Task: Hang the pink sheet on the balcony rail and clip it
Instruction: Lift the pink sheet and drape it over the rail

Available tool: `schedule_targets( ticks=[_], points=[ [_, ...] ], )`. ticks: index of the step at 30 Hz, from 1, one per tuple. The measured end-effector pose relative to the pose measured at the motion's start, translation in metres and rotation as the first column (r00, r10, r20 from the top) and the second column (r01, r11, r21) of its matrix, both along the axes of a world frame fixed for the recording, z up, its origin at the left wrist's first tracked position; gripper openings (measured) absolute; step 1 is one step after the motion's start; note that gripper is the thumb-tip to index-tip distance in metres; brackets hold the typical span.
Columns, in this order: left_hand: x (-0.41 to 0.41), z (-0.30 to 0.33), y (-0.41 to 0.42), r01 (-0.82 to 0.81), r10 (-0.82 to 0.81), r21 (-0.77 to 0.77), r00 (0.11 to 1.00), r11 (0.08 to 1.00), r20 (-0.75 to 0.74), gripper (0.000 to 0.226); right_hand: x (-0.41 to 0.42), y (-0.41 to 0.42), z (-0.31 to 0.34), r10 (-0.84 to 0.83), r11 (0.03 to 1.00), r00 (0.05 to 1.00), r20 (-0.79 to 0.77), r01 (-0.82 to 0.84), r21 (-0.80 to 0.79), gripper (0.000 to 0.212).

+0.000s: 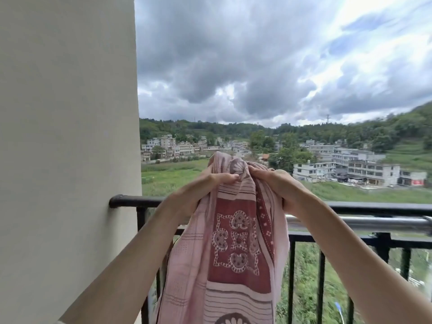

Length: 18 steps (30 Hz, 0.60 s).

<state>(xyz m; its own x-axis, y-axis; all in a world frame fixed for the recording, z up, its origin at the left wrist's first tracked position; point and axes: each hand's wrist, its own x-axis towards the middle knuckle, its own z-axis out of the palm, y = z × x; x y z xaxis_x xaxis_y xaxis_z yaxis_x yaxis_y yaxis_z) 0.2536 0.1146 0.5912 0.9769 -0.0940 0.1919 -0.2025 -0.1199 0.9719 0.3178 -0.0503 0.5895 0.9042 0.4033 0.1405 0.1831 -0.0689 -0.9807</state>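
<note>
The pink sheet, patterned in dark red with floral shapes, hangs bunched from both my hands in front of me. My left hand grips its gathered top edge from the left, fingers curled into the cloth. From the right, my right hand grips the same bunch close beside the left one. The cloth is held above the black balcony rail and hangs down in front of it out of frame. No clip is in view.
A silver metal pole runs along just inside the black rail on the right. A beige wall fills the left side, where the rail ends. Black vertical bars stand below the rail; fields and buildings lie beyond.
</note>
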Motion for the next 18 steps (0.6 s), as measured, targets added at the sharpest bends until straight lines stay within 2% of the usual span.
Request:
schedule_targets(
  ticks=[3, 8, 10, 12, 14, 15, 18],
  points=[
    [0.014, -0.001, -0.029, 0.07, -0.071, 0.025, 0.997, 0.997, 0.029, 0.039, 0.003, -0.033, -0.006, -0.079, 0.994, 0.997, 0.011, 0.078, 0.078, 0.019],
    [0.03, 0.006, -0.062, 0.161, -0.153, -0.104, 0.985, 0.981, 0.081, 0.041, 0.008, -0.071, 0.01, -0.175, 0.982, 0.981, 0.088, 0.167, 0.094, 0.032],
    [0.03, 0.005, -0.067, 0.18, -0.18, -0.015, 0.983, 0.983, 0.045, 0.029, 0.008, -0.081, 0.007, -0.18, 0.984, 0.981, 0.076, 0.18, 0.005, 0.035],
    [0.03, -0.002, -0.066, 0.13, -0.139, 0.188, 0.99, 0.974, 0.035, 0.018, 0.007, -0.089, -0.005, -0.166, 0.976, 0.985, 0.041, 0.17, -0.139, 0.036],
    [0.028, -0.01, -0.059, 0.041, -0.069, 0.411, 0.996, 0.911, 0.055, 0.02, 0.005, -0.094, -0.02, -0.157, 0.956, 0.987, 0.015, 0.156, -0.25, 0.04],
    [0.026, -0.014, -0.054, 0.025, -0.058, 0.471, 0.997, 0.882, 0.056, 0.024, 0.004, -0.096, -0.027, -0.157, 0.952, 0.988, 0.005, 0.152, -0.266, 0.043],
    [0.021, -0.023, -0.041, -0.003, -0.036, 0.456, 0.996, 0.89, 0.078, 0.022, -0.001, -0.098, -0.04, -0.171, 0.96, 0.985, 0.032, 0.174, -0.219, 0.046]
  ],
)
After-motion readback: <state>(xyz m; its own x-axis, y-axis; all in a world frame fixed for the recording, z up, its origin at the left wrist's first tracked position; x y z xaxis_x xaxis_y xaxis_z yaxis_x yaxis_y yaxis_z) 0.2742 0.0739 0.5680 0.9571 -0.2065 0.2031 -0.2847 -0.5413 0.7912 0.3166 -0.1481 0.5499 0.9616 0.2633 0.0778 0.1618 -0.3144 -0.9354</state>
